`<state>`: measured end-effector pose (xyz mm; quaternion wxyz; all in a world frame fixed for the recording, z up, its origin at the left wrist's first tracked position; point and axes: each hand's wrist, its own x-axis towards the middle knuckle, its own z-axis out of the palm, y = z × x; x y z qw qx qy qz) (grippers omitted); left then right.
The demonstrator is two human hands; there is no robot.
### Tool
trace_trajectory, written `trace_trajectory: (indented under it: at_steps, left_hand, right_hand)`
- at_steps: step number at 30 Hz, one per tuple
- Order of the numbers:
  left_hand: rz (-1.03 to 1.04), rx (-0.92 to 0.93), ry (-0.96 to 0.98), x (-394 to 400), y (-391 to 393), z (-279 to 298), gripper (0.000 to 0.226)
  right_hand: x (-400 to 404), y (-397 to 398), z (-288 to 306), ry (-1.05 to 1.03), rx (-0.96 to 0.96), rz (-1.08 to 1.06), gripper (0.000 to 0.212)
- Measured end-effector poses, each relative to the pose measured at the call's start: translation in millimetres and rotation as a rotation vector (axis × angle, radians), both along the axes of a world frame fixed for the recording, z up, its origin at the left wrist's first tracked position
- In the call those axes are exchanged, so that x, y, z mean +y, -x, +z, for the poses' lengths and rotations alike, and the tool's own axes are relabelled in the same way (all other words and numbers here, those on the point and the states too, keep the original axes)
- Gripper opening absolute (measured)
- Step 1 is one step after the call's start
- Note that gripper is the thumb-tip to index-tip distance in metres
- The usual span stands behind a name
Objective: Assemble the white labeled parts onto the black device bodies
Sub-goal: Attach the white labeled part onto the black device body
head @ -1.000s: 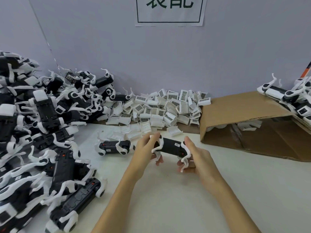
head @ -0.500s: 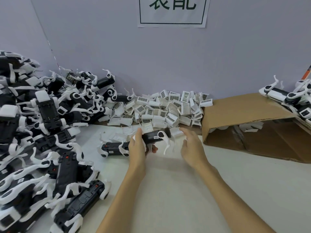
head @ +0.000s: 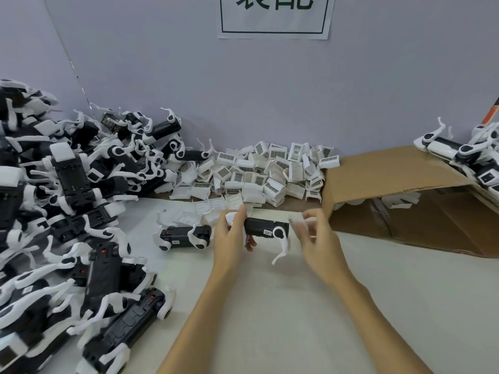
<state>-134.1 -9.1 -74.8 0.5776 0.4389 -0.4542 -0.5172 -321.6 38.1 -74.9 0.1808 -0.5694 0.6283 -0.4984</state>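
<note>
My left hand [head: 232,236] grips the left end of a black device body [head: 263,228] with white arms, held level above the table. My right hand [head: 317,240] pinches a small white part [head: 297,221] just off the body's right end; the part is blurred. A heap of white labeled parts [head: 270,172] with barcodes lies against the back wall, beyond both hands. Another black device body [head: 183,237] lies on the table just left of my left hand.
A big pile of black-and-white devices [head: 62,211] fills the left side of the table. An open cardboard box [head: 399,195] lies on its side at the right, with more devices [head: 469,157] stacked on top of it. A paper sign [head: 274,14] hangs on the wall.
My right hand let go of the device body, reached toward the heap of white parts, and now holds a white part beside the body. My left hand kept hold of the body.
</note>
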Motion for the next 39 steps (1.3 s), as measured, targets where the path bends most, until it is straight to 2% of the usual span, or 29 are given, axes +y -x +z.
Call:
trace_trajectory:
  at_steps: [1,4,8,12,15,18,23,29,34,39]
  left_hand:
    - [-0.022,-0.008,0.009,1.2,1.9,0.0,0.04]
    - [-0.097,-0.071,0.083,4.7,5.2,-1.8,0.044]
    - [-0.187,-0.183,0.189,12.2,8.0,-2.0,0.033]
    - [-0.189,-0.206,0.217,18.6,12.8,2.1,0.039]
    - [-0.161,-0.194,0.208,24.3,16.2,4.9,0.051]
    - [-0.164,-0.154,0.206,27.6,18.9,5.1,0.061]
    - [-0.174,-0.174,0.27,33.4,19.9,9.6,0.057]
    - [-0.135,-0.198,0.256,33.6,21.7,10.1,0.056]
    - [-0.103,-0.193,0.222,32.7,24.1,7.6,0.062]
    - [-0.077,-0.188,0.215,33.9,26.1,8.1,0.06]
  right_hand:
    - [5.9,0.4,-3.3,0.005,-0.114,-0.022,0.003]
    - [16.5,2.5,-1.5,0.035,-0.366,-0.041,0.014]
    - [24.3,9.0,11.1,0.071,-0.45,-0.011,0.028]
    - [30.5,12.5,19.4,0.012,-0.558,0.092,0.026]
    - [33.5,11.0,26.2,0.04,-0.468,0.121,0.048]
    - [38.3,1.7,28.9,0.112,-0.384,0.149,0.04]
    - [43.4,-10.7,24.8,0.091,0.059,0.244,0.033]
    - [42.8,-13.8,19.7,0.078,0.256,0.23,0.048]
    - [45.6,-17.6,20.3,0.083,0.322,0.217,0.046]
    - [45.0,-35.1,15.0,0.147,0.563,0.057,0.063]
